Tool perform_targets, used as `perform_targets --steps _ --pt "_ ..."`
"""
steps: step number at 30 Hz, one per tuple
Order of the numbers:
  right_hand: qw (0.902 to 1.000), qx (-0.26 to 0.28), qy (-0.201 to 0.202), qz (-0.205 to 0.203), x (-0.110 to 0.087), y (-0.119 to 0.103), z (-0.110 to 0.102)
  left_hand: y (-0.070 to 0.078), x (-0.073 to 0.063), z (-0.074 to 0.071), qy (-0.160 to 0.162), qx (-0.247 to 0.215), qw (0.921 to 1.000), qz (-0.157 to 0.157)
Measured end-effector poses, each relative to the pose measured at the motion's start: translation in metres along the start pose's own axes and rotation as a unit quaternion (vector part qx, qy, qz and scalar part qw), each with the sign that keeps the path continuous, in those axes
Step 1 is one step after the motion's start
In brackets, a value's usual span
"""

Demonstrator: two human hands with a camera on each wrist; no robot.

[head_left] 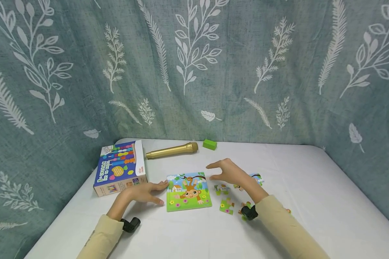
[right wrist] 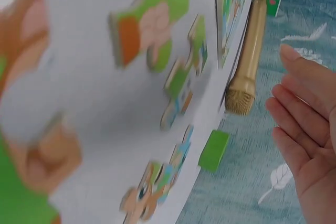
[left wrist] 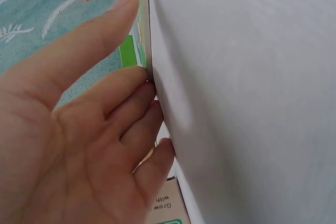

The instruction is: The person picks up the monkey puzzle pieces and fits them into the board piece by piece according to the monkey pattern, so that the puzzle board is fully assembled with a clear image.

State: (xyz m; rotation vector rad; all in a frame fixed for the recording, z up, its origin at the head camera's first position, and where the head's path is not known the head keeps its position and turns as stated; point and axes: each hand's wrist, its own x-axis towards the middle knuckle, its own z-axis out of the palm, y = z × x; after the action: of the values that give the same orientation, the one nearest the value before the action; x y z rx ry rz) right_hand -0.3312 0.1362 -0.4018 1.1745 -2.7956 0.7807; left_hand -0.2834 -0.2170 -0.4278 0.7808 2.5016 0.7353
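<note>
A square monkey picture board [head_left: 188, 194] lies flat on the white table. My left hand [head_left: 146, 192] is at its left edge, with the index fingertip right at the upper left corner and the thumb beside the lower part. In the left wrist view, the fingers [left wrist: 131, 93] rest low against the white surface. My right hand [head_left: 228, 172] hovers at the board's upper right, thumb and index apart, nothing between them. Below and beside the right forearm lie several loose puzzle pieces [head_left: 227, 206], partly hidden by the arm; a house piece [head_left: 222, 189] is nearest the board.
A blue and purple box [head_left: 120, 165] stands at the left. Behind the board lie a gold microphone [head_left: 171, 150] and a green block [head_left: 210, 144]. A leaf-patterned curtain [head_left: 233, 72] closes off the back and sides of the table.
</note>
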Motion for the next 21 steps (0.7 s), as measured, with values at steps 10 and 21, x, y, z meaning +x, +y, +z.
perform_targets --steps 10,21 --pt "0.9992 -0.023 0.015 0.03 -0.018 0.021 -0.025 0.007 0.001 0.002 -0.004 0.016 0.9995 -0.025" --pt "0.9977 -0.027 -0.002 0.062 -0.034 0.047 -0.032 0.022 0.001 0.01 0.033 0.072 0.9947 -0.065"
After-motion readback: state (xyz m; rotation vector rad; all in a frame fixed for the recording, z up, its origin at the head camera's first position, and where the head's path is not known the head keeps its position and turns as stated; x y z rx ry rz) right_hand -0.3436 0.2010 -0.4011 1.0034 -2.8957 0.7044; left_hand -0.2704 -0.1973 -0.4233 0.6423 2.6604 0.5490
